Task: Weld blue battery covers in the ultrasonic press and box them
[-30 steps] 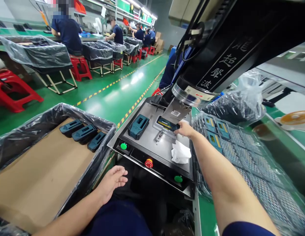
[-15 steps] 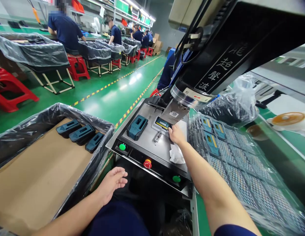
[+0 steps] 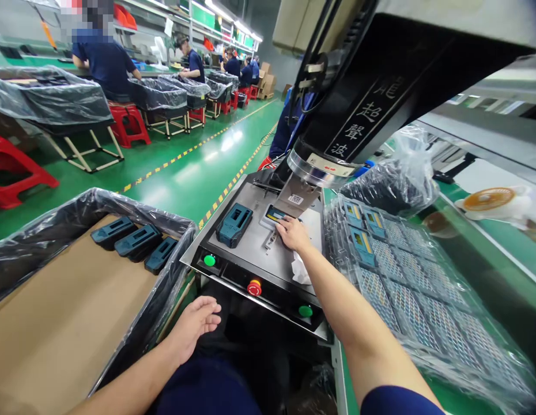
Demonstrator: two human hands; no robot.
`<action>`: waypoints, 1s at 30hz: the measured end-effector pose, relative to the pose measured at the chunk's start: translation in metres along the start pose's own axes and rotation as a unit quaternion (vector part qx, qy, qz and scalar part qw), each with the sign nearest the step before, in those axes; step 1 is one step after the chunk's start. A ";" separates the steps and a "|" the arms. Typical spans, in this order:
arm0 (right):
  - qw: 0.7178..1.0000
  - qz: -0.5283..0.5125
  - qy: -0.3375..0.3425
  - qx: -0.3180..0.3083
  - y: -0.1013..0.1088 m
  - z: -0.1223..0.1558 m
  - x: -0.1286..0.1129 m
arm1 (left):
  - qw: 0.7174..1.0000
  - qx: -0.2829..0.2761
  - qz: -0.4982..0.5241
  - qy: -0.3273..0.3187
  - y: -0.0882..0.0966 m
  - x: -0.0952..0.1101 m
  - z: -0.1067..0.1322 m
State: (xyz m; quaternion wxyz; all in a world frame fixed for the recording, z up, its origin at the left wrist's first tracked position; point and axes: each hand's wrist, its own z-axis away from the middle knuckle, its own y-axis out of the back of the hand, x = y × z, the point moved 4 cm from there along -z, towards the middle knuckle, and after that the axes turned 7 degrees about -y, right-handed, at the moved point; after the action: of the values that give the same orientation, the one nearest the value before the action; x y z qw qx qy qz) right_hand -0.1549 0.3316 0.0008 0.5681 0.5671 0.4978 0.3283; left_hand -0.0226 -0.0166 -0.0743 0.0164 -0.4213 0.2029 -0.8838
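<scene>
My right hand (image 3: 293, 233) reaches onto the metal plate (image 3: 250, 253) of the welding machine, fingers bent over a teal part with a yellow label (image 3: 274, 214) that sits in the fixture under the machine's horn (image 3: 296, 193). A second teal housing (image 3: 234, 224) lies on the plate to the left. My left hand (image 3: 196, 323) hangs open and holds nothing, low by my lap, beside the plastic-lined box (image 3: 78, 276). A white cloth (image 3: 300, 271) lies under my right wrist.
The lined cardboard box at left holds three teal housings (image 3: 134, 242). A plastic-covered tray (image 3: 406, 288) of labelled parts is at right. The machine front has green buttons (image 3: 210, 260) and a red stop button (image 3: 253, 287). Other people work at benches across the green aisle.
My right hand has slid left across the part in the fixture and now covers more of it. The view has shifted slightly; my left hand has stayed put.
</scene>
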 end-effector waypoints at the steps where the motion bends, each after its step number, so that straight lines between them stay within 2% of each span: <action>1: 1.000 0.001 -0.002 -0.002 0.000 0.002 -0.001 | 1.000 -0.002 -0.014 -0.009 -0.002 0.002 -0.001; 3: 1.000 -0.002 -0.001 0.017 0.003 0.010 -0.006 | 0.997 -0.006 -0.059 -0.048 -0.005 0.007 -0.004; 5: 0.997 -0.019 0.010 0.070 0.011 0.027 -0.012 | 0.986 -0.005 -0.121 -0.116 -0.005 0.014 -0.009; 7: 0.990 -0.050 0.029 0.127 0.023 0.053 -0.020 | 0.966 0.001 -0.180 -0.186 0.000 0.022 -0.015; 8: 0.988 -0.064 0.035 0.137 0.029 0.068 -0.024 | 0.954 0.005 -0.206 -0.216 0.003 0.025 -0.018; 10: 0.992 -0.075 0.033 0.096 0.038 0.102 -0.031 | 0.930 0.014 -0.258 -0.263 0.009 0.032 -0.023; 13: 0.998 -0.043 -0.011 -0.053 0.041 0.151 -0.033 | 0.889 0.016 -0.343 -0.303 0.009 0.043 -0.030; 15: 0.991 -0.006 -0.048 -0.122 0.039 0.179 -0.027 | 0.865 0.014 -0.395 -0.308 0.004 0.048 -0.032; 17: 0.985 0.028 -0.087 -0.149 0.033 0.199 -0.014 | 0.851 0.018 -0.428 -0.303 -0.003 0.048 -0.033; 19: 0.981 0.044 -0.115 -0.149 0.023 0.214 0.000 | 0.843 0.018 -0.452 -0.292 -0.008 0.044 -0.034; 22: 0.988 0.054 -0.110 -0.094 0.003 0.228 0.014 | 0.817 0.006 -0.504 -0.281 -0.012 0.037 -0.035; 26: 0.996 0.069 -0.053 0.035 -0.015 0.241 0.017 | 0.770 0.014 -0.577 -0.273 -0.012 0.037 -0.039; 28: 0.994 0.050 -0.032 0.092 -0.018 0.246 0.017 | 0.763 0.020 -0.590 -0.264 -0.012 0.039 -0.040; 30: 0.990 0.003 -0.020 0.140 -0.017 0.250 0.017 | 0.768 0.027 -0.576 -0.278 -0.011 0.038 -0.041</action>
State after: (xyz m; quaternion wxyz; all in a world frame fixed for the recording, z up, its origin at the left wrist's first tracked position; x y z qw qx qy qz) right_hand 0.0808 0.2660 -0.0540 0.4919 0.6490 0.5256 0.2461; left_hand -0.0765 -0.0003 -0.0650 -0.4288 -0.6854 -0.1155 -0.5771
